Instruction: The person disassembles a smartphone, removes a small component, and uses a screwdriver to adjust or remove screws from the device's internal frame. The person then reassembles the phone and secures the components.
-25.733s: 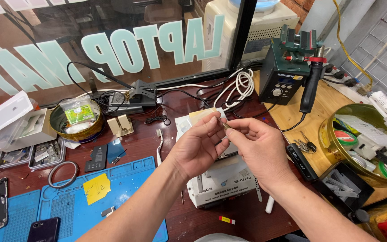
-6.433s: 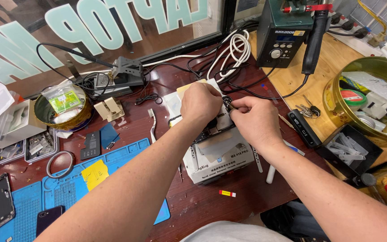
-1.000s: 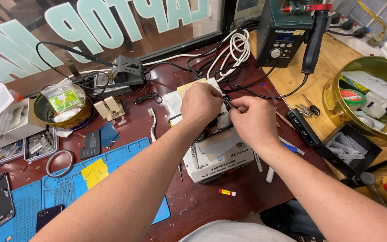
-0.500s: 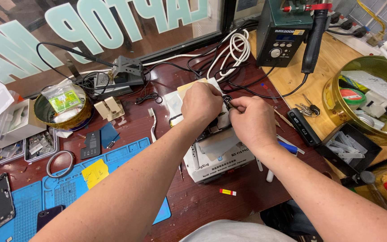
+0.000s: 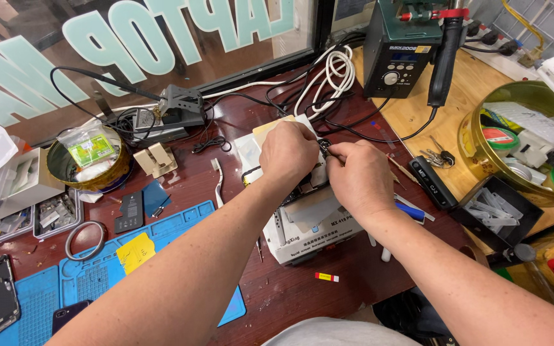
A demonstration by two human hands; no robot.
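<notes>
Two hands at work on a phone atop a white box, on a crowded repair bench by a lettered window.

The left hand (image 5: 288, 152) lies curled over the phone (image 5: 302, 187), fingers pressed down on it; the right hand (image 5: 359, 174) pinches a thin dark tool (image 5: 324, 147) at the phone's upper edge, fingers closed tight. The phone rests on the white box (image 5: 309, 227) mid-bench. The bench (image 5: 290, 295) is dark red wood, with a blue mat (image 5: 97, 275) at left, a brass bowl (image 5: 88, 168) behind it, a dark station (image 5: 395, 54) and white cable (image 5: 335, 74) at the back, and a round tin (image 5: 527, 147) of oddments at right.
</notes>
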